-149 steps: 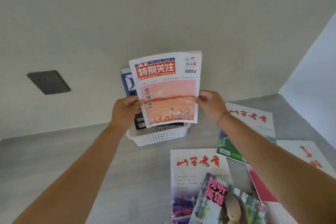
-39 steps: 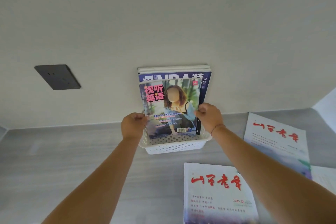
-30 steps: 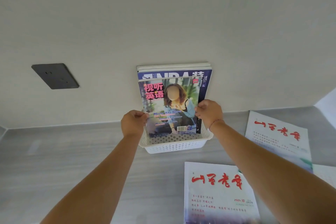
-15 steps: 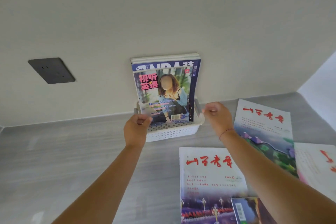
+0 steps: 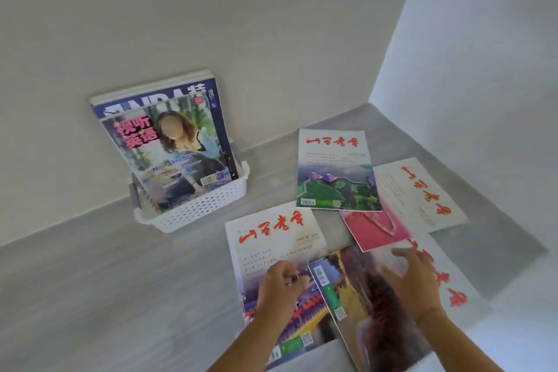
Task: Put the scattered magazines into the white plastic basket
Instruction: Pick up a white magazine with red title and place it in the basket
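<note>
Both hands are empty, left [image 5: 282, 284] loosely curled, right [image 5: 412, 276] spread flat on the near magazine [image 5: 367, 305], thin, floppy and glossy, best pinched by its edges.

White plastic basket [image 5: 208, 208] holding upright magazines [image 5: 169, 148]; both hands, left hand [image 5: 279, 287] and right hand [image 5: 413, 284], over scattered magazines [image 5: 338, 172] on tabletop [image 5: 105, 281].

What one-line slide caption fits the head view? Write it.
Both bare hands, left hand and right hand, reach a dark-covered magazine while others stand in the white perforated plastic basket.
</note>
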Available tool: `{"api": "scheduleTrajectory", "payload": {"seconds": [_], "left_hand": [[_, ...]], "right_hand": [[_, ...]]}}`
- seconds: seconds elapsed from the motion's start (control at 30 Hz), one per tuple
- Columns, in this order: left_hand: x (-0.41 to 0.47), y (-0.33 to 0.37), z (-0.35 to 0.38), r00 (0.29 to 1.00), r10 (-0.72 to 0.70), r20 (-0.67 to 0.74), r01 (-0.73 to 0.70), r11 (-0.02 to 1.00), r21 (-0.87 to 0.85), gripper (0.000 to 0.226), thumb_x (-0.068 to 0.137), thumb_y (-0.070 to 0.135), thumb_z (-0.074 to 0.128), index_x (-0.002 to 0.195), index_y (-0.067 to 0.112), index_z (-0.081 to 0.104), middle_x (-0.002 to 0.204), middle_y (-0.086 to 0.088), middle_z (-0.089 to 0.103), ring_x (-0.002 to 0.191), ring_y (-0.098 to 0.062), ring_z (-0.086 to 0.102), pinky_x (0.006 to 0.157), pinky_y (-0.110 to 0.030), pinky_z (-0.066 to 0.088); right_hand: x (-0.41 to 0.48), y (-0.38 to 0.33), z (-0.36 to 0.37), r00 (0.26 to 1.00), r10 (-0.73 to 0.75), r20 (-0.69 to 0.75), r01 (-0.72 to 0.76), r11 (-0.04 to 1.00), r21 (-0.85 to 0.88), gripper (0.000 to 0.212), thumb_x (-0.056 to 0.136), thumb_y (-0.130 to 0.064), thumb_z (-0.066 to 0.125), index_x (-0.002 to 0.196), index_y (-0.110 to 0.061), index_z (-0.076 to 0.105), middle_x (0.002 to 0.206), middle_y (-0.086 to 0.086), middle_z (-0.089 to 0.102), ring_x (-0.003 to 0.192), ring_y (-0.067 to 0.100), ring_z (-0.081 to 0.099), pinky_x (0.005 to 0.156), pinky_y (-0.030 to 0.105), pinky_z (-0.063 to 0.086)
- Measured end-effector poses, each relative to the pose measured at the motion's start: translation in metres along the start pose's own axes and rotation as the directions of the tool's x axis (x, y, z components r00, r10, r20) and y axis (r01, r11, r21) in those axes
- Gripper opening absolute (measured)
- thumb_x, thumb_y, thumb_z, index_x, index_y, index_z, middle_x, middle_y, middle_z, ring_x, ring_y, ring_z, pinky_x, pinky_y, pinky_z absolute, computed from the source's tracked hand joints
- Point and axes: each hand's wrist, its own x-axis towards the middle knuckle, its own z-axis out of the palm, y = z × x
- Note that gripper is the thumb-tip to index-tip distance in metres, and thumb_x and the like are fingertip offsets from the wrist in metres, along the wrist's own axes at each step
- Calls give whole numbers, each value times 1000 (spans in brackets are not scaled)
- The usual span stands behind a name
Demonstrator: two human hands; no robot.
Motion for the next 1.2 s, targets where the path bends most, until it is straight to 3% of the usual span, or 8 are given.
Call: {"api": "scheduleTrajectory", "payload": {"seconds": [0.2, 0.33, 0.53, 0.7, 0.8, 0.9, 0.97, 1.2], "left_hand": [[14, 29, 36, 977, 180, 115, -201, 956, 213, 42, 81, 29, 69, 119, 20, 55, 119, 1, 55, 110, -17, 53, 95, -31, 43], [30, 47, 55, 966, 163, 198, -235, 872, 429, 51, 82, 41, 64, 125, 17, 52, 127, -5, 54, 116, -23, 50, 98, -38, 42], [51, 69, 72, 959, 72, 275, -224, 789, 573, 53, 83, 48, 62, 123, 15, 54, 128, -11, 53, 117, -29, 50, 98, -41, 43], [45, 72, 74, 946, 96, 311, -274, 748, 605, 54, 85, 45, 61, 129, 17, 50, 131, -13, 47, 121, -31, 46, 100, -42, 42], [34, 66, 74, 933, 184, 309, -349, 674, 652, 55, 86, 45, 57, 136, 24, 45, 132, -11, 44, 124, -31, 41, 101, -45, 41], [26, 58, 76, 927, 210, 312, -370, 656, 657, 54, 88, 44, 54, 138, 27, 42, 136, -8, 40, 126, -28, 35, 102, -45, 40], [20, 53, 79, 917, 209, 340, -396, 589, 705, 56, 90, 47, 49, 141, 28, 36, 145, -5, 33, 133, -27, 27, 105, -45, 34], [-4, 29, 89, 847, 273, 457, -532, 445, 720, 64, 93, 50, 41, 148, 29, 15, 159, -4, 1, 146, -27, 1, 115, -49, 13]], "right_hand": [[-33, 49, -15, 973, 208, -104, -213, 976, -39, 57, 72, -36, 76, 121, -21, 53, 138, 7, 41, 126, 31, 39, 105, 50, 34], [-40, 65, -19, 937, 315, -155, -315, 949, 25, 66, 72, -38, 75, 128, -23, 44, 143, 6, 33, 130, 34, 34, 108, 53, 33], [-43, 76, -13, 949, 293, -116, -275, 949, 154, 65, 73, -34, 75, 127, -24, 40, 147, 2, 23, 136, 32, 21, 115, 50, 26], [-52, 79, -8, 909, 376, -180, -367, 927, 80, 92, 68, -52, 73, 140, -26, 21, 154, 6, 13, 138, 34, 21, 113, 52, 26], [-57, 80, -4, 843, 515, -158, -468, 845, 259, 106, 64, -52, 77, 143, -21, 14, 145, 13, 29, 129, 36, 37, 105, 56, 38], [-59, 83, -2, 837, 542, -69, -426, 726, 540, 98, 67, -36, 81, 141, -21, 19, 136, 11, 43, 122, 35, 47, 98, 57, 45], [-61, 87, -5, 824, 566, -31, -424, 653, 628, 88, 69, -30, 80, 137, -20, 24, 131, 11, 50, 116, 34, 53, 96, 55, 48], [-73, 103, -19, 795, 606, 28, -485, 606, 630, 41, 81, -32, 69, 112, -8, 57, 118, 13, 64, 102, 33, 60, 91, 49, 52]]}}
